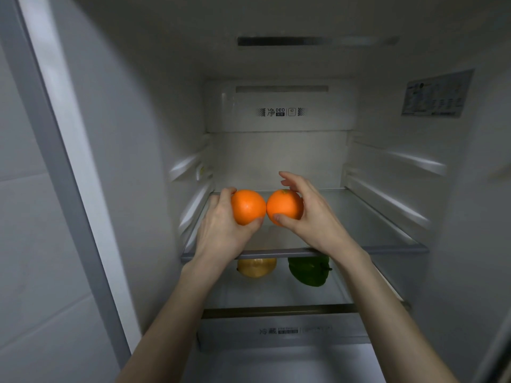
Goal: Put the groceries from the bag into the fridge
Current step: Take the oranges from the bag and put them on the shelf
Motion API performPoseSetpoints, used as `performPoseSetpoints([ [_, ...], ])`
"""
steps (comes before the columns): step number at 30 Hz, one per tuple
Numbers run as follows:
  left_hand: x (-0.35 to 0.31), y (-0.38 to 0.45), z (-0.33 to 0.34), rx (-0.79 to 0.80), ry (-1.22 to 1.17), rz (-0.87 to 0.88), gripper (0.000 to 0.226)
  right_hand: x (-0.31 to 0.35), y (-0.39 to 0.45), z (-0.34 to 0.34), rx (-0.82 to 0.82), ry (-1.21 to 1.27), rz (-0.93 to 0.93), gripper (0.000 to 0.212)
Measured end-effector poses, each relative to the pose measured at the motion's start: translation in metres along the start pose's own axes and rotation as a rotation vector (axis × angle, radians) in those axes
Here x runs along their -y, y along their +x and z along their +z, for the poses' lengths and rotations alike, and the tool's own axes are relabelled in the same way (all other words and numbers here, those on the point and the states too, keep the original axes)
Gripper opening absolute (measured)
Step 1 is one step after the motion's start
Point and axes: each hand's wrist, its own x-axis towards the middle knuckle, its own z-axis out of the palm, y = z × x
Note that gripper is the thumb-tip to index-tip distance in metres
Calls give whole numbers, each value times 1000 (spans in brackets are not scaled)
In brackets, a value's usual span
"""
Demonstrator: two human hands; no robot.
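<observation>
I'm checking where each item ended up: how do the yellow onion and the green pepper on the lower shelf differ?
The yellow onion is pale golden and rounded; the green pepper is dark green and more irregular, with a stem poking out on its right. The onion lies to the left, under the left hand; the pepper lies to the right, under the right hand. Both rest untouched on the lower shelf, apart, partly hidden by the upper shelf's edge.

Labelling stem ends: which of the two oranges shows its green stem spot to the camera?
The round orange in the right hand, the right-hand orange: greenish spot on top. The left hand's orange shows plain peel.
</observation>
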Motion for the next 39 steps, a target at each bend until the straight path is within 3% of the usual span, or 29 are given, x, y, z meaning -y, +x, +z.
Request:
performPoseSetpoints([
  [11, 0, -1, -1, -15, -24, 16, 92, 1, 0, 1, -15, -44, -27, 90],
  [19, -1, -6, -4, -50, 13, 61, 89, 6, -6, -2, -58, -109, -27, 80],
  [27, -14, -39, -12, -122, 130, 189, 66, 16, -32, -16, -121, -248, -37, 69],
  [39, -27, -98, -20, -135, 348, 195, 56, 25, -84, -19, -128, -467, -15, 65],
])
